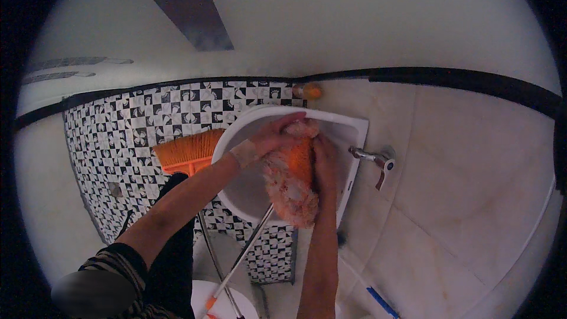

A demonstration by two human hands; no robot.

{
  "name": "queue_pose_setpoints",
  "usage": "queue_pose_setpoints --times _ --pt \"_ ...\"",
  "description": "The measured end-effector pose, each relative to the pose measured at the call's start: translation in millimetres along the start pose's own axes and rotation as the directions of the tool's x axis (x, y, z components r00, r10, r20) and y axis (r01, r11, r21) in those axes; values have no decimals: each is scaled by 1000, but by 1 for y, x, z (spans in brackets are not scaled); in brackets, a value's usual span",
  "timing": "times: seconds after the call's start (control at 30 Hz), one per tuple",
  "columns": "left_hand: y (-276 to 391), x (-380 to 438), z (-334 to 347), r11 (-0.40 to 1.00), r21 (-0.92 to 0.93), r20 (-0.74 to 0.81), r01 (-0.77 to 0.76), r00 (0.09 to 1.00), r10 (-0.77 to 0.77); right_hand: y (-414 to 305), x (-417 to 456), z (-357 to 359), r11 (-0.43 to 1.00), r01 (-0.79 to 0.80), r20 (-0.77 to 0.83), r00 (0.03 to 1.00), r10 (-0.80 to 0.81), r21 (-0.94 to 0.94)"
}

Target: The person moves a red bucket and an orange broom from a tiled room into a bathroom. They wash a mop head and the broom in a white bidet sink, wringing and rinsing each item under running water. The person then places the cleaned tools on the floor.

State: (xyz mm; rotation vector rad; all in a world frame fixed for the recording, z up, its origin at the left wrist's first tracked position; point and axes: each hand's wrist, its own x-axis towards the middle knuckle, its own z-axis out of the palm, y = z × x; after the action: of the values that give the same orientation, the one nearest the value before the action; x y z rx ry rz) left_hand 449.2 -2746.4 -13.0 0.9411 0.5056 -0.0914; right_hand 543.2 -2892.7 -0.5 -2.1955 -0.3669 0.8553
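Observation:
Both my hands are on a shaggy orange and pinkish-white mop head (294, 181) over a white wall-mounted washbasin (237, 188). My left hand (272, 137) grips its upper end from the left, fingers spread around the strands. Along the right side, my right hand (325, 159) holds the strands, its fingers partly hidden. The lower end of the mop head overhangs the basin's front rim. A metal pole (246, 248) slants up to it from below; their joint is hidden. Right of the basin, a chrome tap (374, 157) juts from the wall; no running water is visible.
An orange broom (188, 153) is left of the basin, above a black-and-white patterned floor mat (133, 141). A second metal pole (212, 248) crosses the first near a white rounded fixture (241, 303). A blue-handled tool (381, 301) is lower right. An orange-ended container (312, 91) is behind the basin.

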Motion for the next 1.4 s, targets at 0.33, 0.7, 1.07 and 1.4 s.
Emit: queue_pose_setpoints --times 0.33,0.7,1.07,1.4 --pt "-21 -9 49 971 -215 101 -103 987 127 -25 -22 -25 945 -60 -26 997 72 321" --pt "-37 -12 74 579 725 60 -373 872 486 34 -16 -18 604 -115 -27 975 222 789" --pt "-126 111 23 987 -146 -126 68 988 -86 -52 -44 15 943 269 -369 871 -324 -195" --pt "-75 54 40 727 -604 43 325 925 -378 49 36 13 681 -253 134 965 224 687"
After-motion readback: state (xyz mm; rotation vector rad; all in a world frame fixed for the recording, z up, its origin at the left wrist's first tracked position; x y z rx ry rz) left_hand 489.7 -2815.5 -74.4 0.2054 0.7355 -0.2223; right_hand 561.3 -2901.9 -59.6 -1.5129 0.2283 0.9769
